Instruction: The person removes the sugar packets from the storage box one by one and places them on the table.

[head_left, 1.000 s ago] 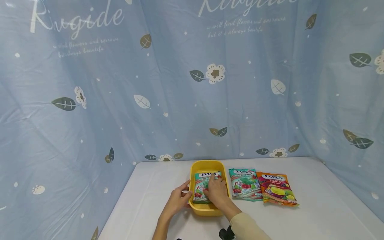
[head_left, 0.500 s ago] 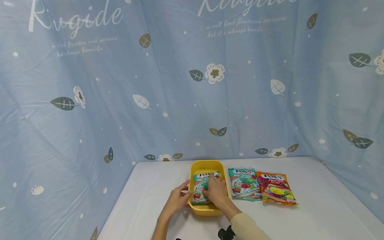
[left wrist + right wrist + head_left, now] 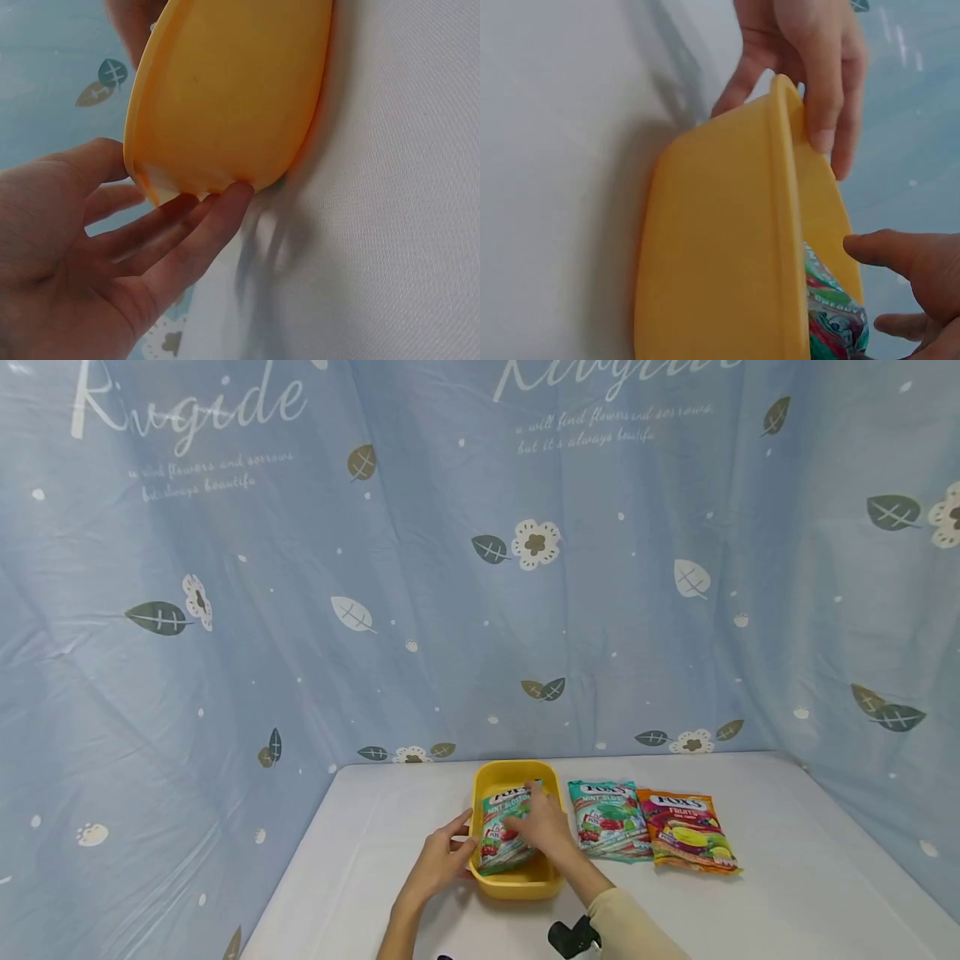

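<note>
In the head view a teal Fox's mint candy bag point(image 3: 501, 839) lies tilted inside a yellow plastic tub point(image 3: 517, 890). My left hand point(image 3: 441, 860) holds the tub's left side. Its thumb is at the rim and its fingers lie against the outer wall, as the left wrist view shows around the tub point(image 3: 225, 97). My right hand point(image 3: 549, 828) is over the tub's right side, by the bag's right edge. In the right wrist view its thumb and a finger point(image 3: 889, 247) are spread beside the bag point(image 3: 832, 311); the other fingers are partly out of frame.
Right of the tub, another teal mint candy bag point(image 3: 607, 820) lies on the white table point(image 3: 795, 860). An orange Fox's fruit candy bag point(image 3: 690, 835) overlaps its right edge. A blue leaf-print curtain point(image 3: 450, 635) hangs behind. A black object point(image 3: 572, 938) sits by my right wrist.
The bag in the tub has turned and tilted, its top right corner higher. My right hand has moved slightly up and to the right. My left hand stays on the tub.
</note>
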`<state>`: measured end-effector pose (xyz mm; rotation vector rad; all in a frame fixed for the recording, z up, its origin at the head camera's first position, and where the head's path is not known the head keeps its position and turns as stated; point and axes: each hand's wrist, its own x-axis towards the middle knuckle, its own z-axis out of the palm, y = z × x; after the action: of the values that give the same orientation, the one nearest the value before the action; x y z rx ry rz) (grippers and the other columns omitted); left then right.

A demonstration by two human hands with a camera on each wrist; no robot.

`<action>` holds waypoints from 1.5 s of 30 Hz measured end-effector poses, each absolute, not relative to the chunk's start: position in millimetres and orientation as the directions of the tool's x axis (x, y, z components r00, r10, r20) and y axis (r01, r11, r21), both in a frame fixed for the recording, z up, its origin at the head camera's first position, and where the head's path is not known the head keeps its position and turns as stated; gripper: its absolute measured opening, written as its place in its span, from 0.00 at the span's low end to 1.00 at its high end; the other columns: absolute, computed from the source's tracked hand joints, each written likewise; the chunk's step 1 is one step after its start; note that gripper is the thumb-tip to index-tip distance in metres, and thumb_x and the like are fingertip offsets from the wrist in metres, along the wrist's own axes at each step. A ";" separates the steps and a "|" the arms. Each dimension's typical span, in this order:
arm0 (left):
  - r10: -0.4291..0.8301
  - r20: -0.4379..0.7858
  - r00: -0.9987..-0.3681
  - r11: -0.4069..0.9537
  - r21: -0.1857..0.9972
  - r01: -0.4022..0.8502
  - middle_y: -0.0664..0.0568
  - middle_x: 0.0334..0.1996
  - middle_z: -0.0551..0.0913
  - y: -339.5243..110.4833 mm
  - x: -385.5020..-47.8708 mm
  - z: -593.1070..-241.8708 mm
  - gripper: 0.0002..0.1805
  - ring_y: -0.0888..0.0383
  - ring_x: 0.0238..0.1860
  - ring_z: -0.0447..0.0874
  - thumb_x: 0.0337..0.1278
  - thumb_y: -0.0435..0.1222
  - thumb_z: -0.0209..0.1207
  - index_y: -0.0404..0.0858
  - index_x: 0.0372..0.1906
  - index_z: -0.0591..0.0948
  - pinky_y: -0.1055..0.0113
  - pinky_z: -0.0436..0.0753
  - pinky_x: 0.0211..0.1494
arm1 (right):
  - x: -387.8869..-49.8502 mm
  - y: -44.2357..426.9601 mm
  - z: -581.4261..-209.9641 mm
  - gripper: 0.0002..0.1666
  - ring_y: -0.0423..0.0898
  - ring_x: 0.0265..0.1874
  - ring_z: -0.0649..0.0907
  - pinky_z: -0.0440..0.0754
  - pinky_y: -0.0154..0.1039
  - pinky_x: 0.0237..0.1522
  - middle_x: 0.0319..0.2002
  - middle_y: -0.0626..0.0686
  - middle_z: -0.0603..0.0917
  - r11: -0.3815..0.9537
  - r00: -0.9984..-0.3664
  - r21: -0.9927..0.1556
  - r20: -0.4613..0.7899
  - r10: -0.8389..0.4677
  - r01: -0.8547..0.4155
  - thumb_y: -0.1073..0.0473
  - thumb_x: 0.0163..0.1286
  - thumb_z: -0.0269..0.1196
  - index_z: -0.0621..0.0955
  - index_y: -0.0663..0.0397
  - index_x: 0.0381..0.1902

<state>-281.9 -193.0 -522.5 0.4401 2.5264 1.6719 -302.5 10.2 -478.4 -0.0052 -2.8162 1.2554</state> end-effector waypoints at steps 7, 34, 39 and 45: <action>0.281 0.088 -0.956 0.366 0.911 0.191 0.30 0.56 0.76 -193.1 -282.0 -521.8 0.32 0.44 0.47 0.86 0.70 0.38 0.54 0.33 0.74 0.61 0.63 0.90 0.31 | -306.6 17.4 -481.0 0.44 0.59 0.54 0.81 0.82 0.59 0.57 0.61 0.66 0.77 0.618 -0.999 -0.785 0.041 -0.010 -0.038 0.52 0.60 0.71 0.67 0.59 0.70; 0.273 0.100 -0.957 0.335 0.923 0.192 0.30 0.55 0.76 -192.7 -283.0 -524.0 0.31 0.40 0.48 0.85 0.70 0.35 0.54 0.33 0.74 0.61 0.57 0.91 0.30 | -304.7 24.6 -486.4 0.34 0.55 0.50 0.82 0.84 0.57 0.55 0.62 0.64 0.77 0.492 -0.993 -0.863 0.084 -0.077 -0.111 0.51 0.66 0.66 0.71 0.53 0.68; 0.281 0.099 -0.955 0.327 0.926 0.192 0.29 0.56 0.76 -193.2 -281.5 -523.1 0.32 0.40 0.49 0.85 0.70 0.35 0.54 0.33 0.74 0.61 0.58 0.91 0.30 | -303.9 25.5 -484.2 0.34 0.54 0.49 0.82 0.84 0.55 0.54 0.62 0.64 0.77 0.498 -0.992 -0.858 0.094 -0.081 -0.122 0.52 0.66 0.66 0.72 0.53 0.67; 0.282 0.093 -0.955 0.335 0.923 0.189 0.31 0.55 0.76 -193.9 -280.3 -522.8 0.32 0.45 0.47 0.86 0.69 0.37 0.55 0.34 0.74 0.62 0.62 0.91 0.30 | -302.4 25.8 -482.6 0.33 0.55 0.50 0.81 0.84 0.55 0.53 0.62 0.64 0.77 0.481 -0.993 -0.869 0.083 -0.084 -0.114 0.51 0.66 0.66 0.73 0.50 0.66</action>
<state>-280.3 -193.9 -522.8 0.4416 2.4981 1.7087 -302.4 25.8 -482.6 0.1784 -2.6778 1.5755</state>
